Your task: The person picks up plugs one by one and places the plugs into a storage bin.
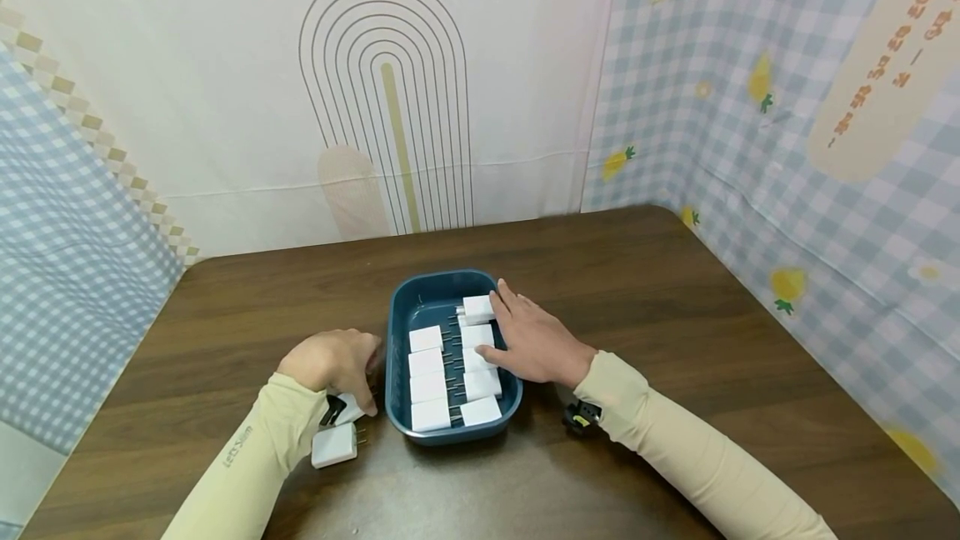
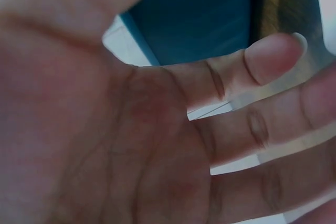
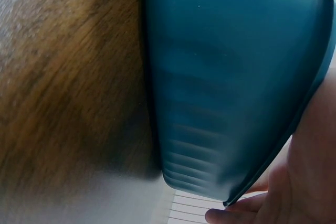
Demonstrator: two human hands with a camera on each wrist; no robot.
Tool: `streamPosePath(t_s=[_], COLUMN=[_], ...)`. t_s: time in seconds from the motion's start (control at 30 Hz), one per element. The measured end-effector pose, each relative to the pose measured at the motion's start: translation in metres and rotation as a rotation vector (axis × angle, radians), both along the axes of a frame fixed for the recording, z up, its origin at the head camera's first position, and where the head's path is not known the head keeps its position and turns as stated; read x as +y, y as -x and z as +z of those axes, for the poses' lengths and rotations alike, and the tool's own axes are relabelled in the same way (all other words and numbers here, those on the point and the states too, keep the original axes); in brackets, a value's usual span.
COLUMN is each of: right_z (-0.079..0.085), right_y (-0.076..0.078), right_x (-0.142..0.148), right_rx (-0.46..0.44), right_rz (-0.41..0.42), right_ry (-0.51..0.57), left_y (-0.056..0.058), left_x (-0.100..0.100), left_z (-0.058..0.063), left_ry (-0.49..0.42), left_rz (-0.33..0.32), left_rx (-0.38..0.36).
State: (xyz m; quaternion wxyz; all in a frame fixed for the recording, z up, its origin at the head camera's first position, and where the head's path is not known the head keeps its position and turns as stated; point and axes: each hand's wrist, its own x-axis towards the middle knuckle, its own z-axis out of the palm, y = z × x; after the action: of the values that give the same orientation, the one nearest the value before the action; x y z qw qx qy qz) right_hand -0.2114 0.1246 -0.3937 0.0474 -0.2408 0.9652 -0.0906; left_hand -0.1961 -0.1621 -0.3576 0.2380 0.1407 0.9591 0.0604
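A dark blue tray [image 1: 411, 433] on the table holds two columns of white power adapters [image 1: 428, 387], their metal prongs facing the middle. My right hand [image 1: 534, 340] lies across the tray's right rim, with fingertips at the uppermost adapter [image 1: 477, 307] of the right column and the thumb over a lower one. Left of the tray, my left hand [image 1: 337, 363] hovers with its fingers bent downward and spread apart. Beneath its wrist lies a white adapter [image 1: 349, 409], partly hidden, and just below that another adapter [image 1: 333, 446]. In the left wrist view the palm [image 2: 131, 140] holds nothing.
The brown wooden table [image 1: 600, 273] extends around the tray. A white printed curtain [image 1: 225, 107] hangs behind it, and a checked one [image 1: 750, 173] on the right. A black wrist camera [image 1: 582, 417] sits under the right wrist.
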Motion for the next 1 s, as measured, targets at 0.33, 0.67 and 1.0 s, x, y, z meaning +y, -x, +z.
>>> streamPosePath(t_s=[0.33,0.67,1.0], right_z=[0.0006,0.0005,0.0002], right_y=[0.0002,-0.0002,0.0000], right_x=[0.0002,0.0006,0.0008], right_rx=[-0.017,-0.015,-0.011], right_rz=[0.002,-0.001,-0.001], right_ry=[-0.009,-0.004,-0.002], left_y=[0.0022,0.0036,0.0094], left_x=[0.0017,0.0033,0.0027], left_z=[-0.0027,-0.0048,-0.0031], left_ry=[-0.008,-0.023,0.006], left_rz=[-0.030,-0.042,-0.058], left_rx=[0.002,0.076,0.116])
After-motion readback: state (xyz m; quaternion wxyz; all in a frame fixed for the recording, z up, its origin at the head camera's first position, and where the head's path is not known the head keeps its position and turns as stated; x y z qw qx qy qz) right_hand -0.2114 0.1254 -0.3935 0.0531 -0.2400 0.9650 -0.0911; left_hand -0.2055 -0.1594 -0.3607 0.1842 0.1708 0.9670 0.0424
